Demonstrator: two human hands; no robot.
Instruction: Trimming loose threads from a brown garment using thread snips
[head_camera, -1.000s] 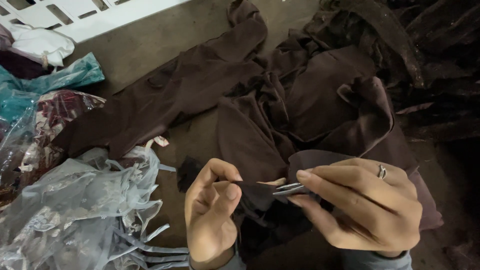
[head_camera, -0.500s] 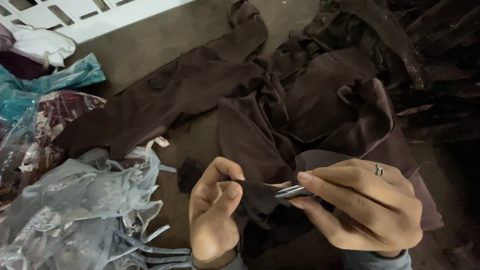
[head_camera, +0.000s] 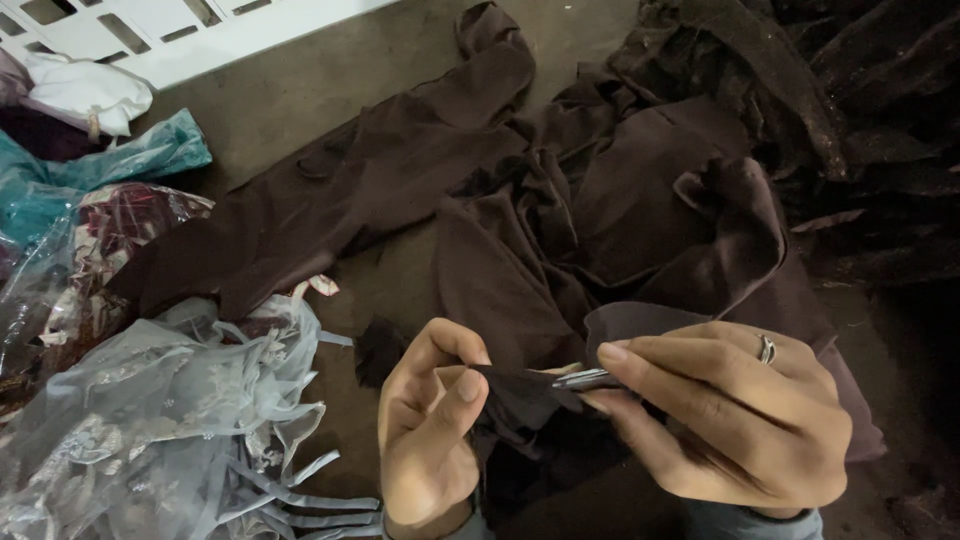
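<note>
1. Your left hand (head_camera: 430, 440) pinches the dark brown fabric (head_camera: 520, 385) edge, near the floor's (head_camera: 300, 90) front edge.
2. Your right hand (head_camera: 735, 415) is closed on small metal snips (head_camera: 585, 379).
3. Snips lie level, tips pointing left at the pinch, just beside it; right hand nearer.

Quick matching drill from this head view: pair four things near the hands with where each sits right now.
Things:
1. left hand
2. right hand
3. grey sheer fabric
4. white lattice panel

Places or states:
A. top left edge of the view
B. holds a small metal tool, ring on one finger
C. bunched at lower left
D. pinches an edge of the dark brown cloth

Pairs: 1-D, 2-B, 3-C, 4-A
</note>
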